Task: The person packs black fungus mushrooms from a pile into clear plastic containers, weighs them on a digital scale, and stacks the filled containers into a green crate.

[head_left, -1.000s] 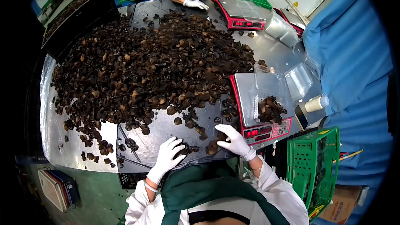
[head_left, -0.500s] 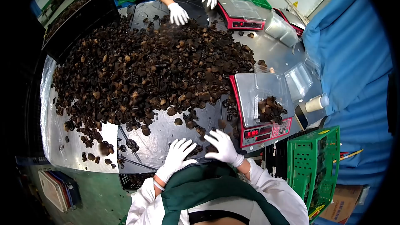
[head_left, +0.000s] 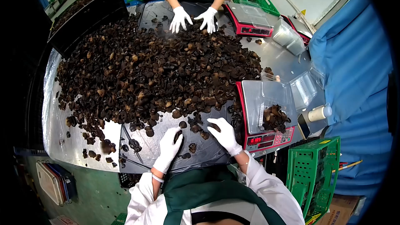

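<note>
A big heap of dark brown, wet-looking fungus pieces [head_left: 158, 66] covers much of the metal table [head_left: 196, 141]. My left hand [head_left: 170, 145], white-gloved, is curled over a dark piece near the table's front edge. To its right my right hand [head_left: 224, 135], also gloved, has thumb and fingers apart around a dark piece at the heap's edge; whether it grips it is unclear. A few loose pieces [head_left: 192, 147] lie between the hands. Beside my right hand a red scale [head_left: 266, 139] reads 0.105 and bears a clear plastic box with fungus pieces [head_left: 275, 118].
Across the table a co-worker's gloved hands [head_left: 193, 19] reach onto the heap. A second red scale [head_left: 254, 29], stacked clear boxes [head_left: 288, 36], a bottle [head_left: 320, 113] and a phone [head_left: 303, 126] stand at the right. Green crates [head_left: 312, 171] are beside the table; a black crate [head_left: 87, 16] is back left.
Both my hands have moved up and away from my body, toward the heap, and my left fingers have curled. The co-worker's hands have come together over the heap. The view has shifted slightly.
</note>
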